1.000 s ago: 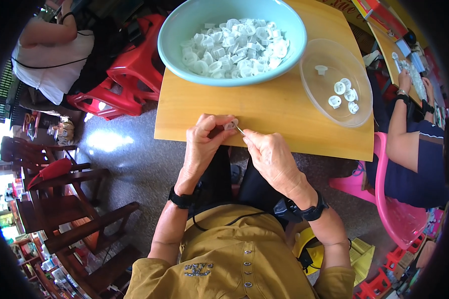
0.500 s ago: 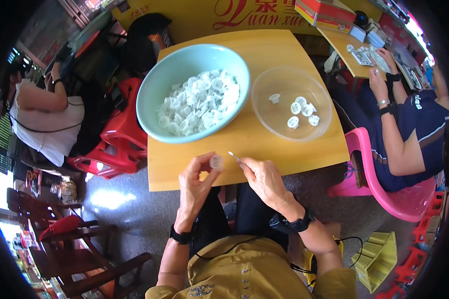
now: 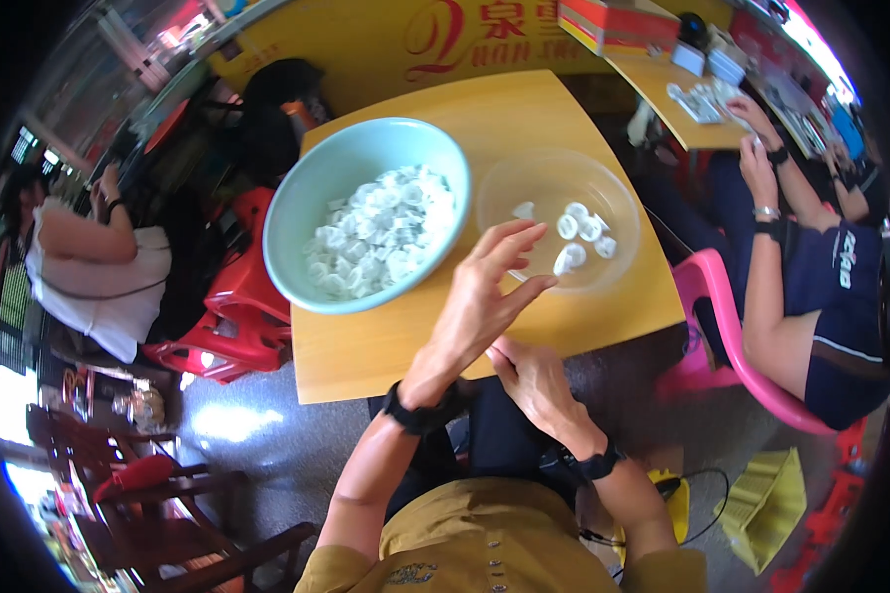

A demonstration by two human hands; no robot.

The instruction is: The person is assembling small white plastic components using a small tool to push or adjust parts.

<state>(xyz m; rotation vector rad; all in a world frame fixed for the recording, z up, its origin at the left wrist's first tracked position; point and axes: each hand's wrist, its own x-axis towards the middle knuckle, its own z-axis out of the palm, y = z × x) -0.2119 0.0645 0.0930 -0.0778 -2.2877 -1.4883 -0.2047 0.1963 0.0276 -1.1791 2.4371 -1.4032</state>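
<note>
Fingers spread and loose, our left hand (image 3: 485, 296) reaches over the square yellow wooden table (image 3: 386, 356), gripping nothing, its fingertips at the rim of the clear round plastic bowl (image 3: 618, 262) holding 5 small white pieces (image 3: 576, 237). Our right hand (image 3: 529, 381) rests at the table's near edge; we cannot tell its grip. Beside the clear bowl sits the large light-blue round bowl (image 3: 311, 208) heaped with white pieces.

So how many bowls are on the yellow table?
2. A big light-blue bowl full of small white pieces sits on the left, and a clear bowl holding a few pieces sits right beside it.
</note>
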